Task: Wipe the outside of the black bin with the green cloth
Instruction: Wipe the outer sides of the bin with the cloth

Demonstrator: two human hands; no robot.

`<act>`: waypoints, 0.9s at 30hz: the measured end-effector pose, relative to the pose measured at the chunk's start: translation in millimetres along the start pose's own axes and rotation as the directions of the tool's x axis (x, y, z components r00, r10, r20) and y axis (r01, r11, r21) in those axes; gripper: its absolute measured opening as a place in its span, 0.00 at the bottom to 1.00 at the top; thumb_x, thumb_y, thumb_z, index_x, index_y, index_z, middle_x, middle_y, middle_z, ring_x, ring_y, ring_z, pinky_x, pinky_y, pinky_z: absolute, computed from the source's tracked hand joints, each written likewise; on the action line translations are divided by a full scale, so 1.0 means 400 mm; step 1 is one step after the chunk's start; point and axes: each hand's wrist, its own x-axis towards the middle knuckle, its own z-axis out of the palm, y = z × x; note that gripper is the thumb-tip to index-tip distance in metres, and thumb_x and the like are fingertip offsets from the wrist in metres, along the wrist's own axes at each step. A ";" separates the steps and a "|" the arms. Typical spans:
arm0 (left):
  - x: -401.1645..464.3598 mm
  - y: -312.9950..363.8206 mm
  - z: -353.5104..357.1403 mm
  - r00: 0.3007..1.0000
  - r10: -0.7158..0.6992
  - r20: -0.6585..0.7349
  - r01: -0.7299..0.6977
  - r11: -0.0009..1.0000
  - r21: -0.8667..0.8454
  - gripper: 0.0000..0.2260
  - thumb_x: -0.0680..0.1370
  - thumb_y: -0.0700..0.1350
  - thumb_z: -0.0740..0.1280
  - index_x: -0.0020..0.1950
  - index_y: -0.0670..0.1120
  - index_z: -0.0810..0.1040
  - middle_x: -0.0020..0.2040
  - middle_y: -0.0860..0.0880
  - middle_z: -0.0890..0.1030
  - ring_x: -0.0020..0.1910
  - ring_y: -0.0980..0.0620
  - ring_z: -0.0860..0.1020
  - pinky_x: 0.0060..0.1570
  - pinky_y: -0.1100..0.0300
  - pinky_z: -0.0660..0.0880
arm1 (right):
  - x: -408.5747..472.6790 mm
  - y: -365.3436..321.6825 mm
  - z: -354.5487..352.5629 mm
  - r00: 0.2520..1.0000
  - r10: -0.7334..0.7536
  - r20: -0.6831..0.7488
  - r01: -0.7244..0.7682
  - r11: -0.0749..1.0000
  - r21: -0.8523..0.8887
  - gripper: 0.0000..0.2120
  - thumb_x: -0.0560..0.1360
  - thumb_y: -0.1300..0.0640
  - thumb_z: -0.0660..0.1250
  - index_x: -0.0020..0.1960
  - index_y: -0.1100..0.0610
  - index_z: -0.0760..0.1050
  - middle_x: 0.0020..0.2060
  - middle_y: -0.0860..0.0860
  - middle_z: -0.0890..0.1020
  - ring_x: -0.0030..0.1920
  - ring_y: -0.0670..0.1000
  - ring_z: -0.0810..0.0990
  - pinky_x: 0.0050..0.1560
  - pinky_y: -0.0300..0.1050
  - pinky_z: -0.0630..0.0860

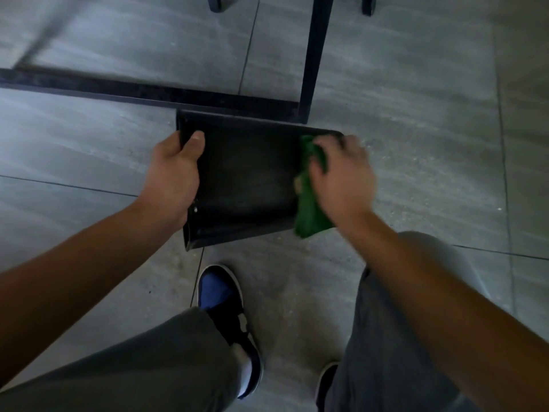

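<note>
Bin (243, 173) sits low over the floor (416, 84), looks light and rigid: we clamp its 9 o'clock rim with left hand (173, 171) fingers, right hand (341, 176) gripping soft green cloth (310, 209) on the 3 o'clock wall.

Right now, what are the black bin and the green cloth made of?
The black bin looks like hard plastic or painted metal; I cannot tell which. Its flat, stiff walls show a dull sheen. The green cloth looks like soft fabric: it bunches and folds under the right hand.
</note>
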 end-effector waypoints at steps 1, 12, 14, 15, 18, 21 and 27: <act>0.002 -0.004 -0.001 1.000 0.003 -0.001 -0.003 1.000 0.005 0.10 0.87 0.51 0.60 0.54 0.55 0.81 0.55 0.51 0.85 0.57 0.49 0.83 0.60 0.47 0.80 | 0.012 0.048 0.000 0.992 0.125 0.014 -0.124 0.992 -0.016 0.16 0.82 0.50 0.63 0.68 0.51 0.74 0.61 0.59 0.76 0.57 0.61 0.78 0.45 0.47 0.72; -0.006 -0.006 0.019 1.000 0.028 -0.001 -0.028 0.999 -0.017 0.10 0.87 0.48 0.60 0.59 0.51 0.81 0.51 0.53 0.86 0.53 0.52 0.85 0.51 0.56 0.82 | -0.074 -0.113 -0.045 0.988 -0.133 0.075 0.127 0.989 0.080 0.16 0.79 0.50 0.67 0.66 0.50 0.76 0.59 0.57 0.77 0.54 0.57 0.79 0.43 0.45 0.74; -0.005 -0.010 0.015 0.999 0.042 0.002 -0.042 0.999 0.011 0.09 0.87 0.50 0.60 0.60 0.53 0.80 0.54 0.54 0.85 0.55 0.54 0.83 0.52 0.58 0.81 | -0.074 -0.057 -0.045 0.998 0.031 0.058 -0.034 0.998 0.051 0.16 0.80 0.50 0.66 0.67 0.50 0.75 0.60 0.58 0.76 0.54 0.58 0.79 0.45 0.47 0.75; -0.005 -0.007 0.020 0.999 0.052 0.001 -0.052 0.998 0.019 0.10 0.87 0.49 0.60 0.61 0.52 0.80 0.53 0.55 0.85 0.55 0.55 0.83 0.50 0.60 0.81 | -0.093 -0.076 -0.048 0.997 0.031 0.065 -0.036 0.997 0.071 0.16 0.80 0.50 0.66 0.66 0.50 0.75 0.60 0.57 0.76 0.54 0.58 0.79 0.45 0.48 0.77; -0.008 0.003 0.033 0.997 0.071 -0.005 -0.070 0.997 0.024 0.12 0.87 0.47 0.60 0.63 0.46 0.81 0.53 0.53 0.85 0.54 0.55 0.84 0.52 0.61 0.83 | -0.185 -0.204 -0.072 0.963 -0.233 0.137 0.204 0.959 0.199 0.16 0.76 0.48 0.67 0.64 0.49 0.76 0.56 0.54 0.76 0.50 0.52 0.78 0.42 0.45 0.76; -0.007 0.004 0.036 0.998 0.059 -0.001 -0.058 0.998 0.009 0.12 0.87 0.48 0.60 0.63 0.48 0.81 0.55 0.51 0.86 0.56 0.52 0.84 0.58 0.54 0.83 | -0.181 -0.168 -0.083 0.946 -0.252 0.204 0.204 0.951 0.231 0.16 0.77 0.48 0.68 0.63 0.49 0.76 0.55 0.53 0.76 0.48 0.51 0.79 0.40 0.42 0.73; -0.004 0.000 0.048 0.996 0.085 0.017 -0.085 0.996 0.024 0.12 0.87 0.48 0.59 0.65 0.49 0.80 0.54 0.54 0.85 0.52 0.58 0.84 0.48 0.64 0.82 | -0.127 -0.112 -0.075 0.993 0.001 0.114 -0.017 0.989 0.144 0.16 0.78 0.49 0.68 0.65 0.49 0.75 0.58 0.55 0.76 0.50 0.54 0.80 0.45 0.48 0.78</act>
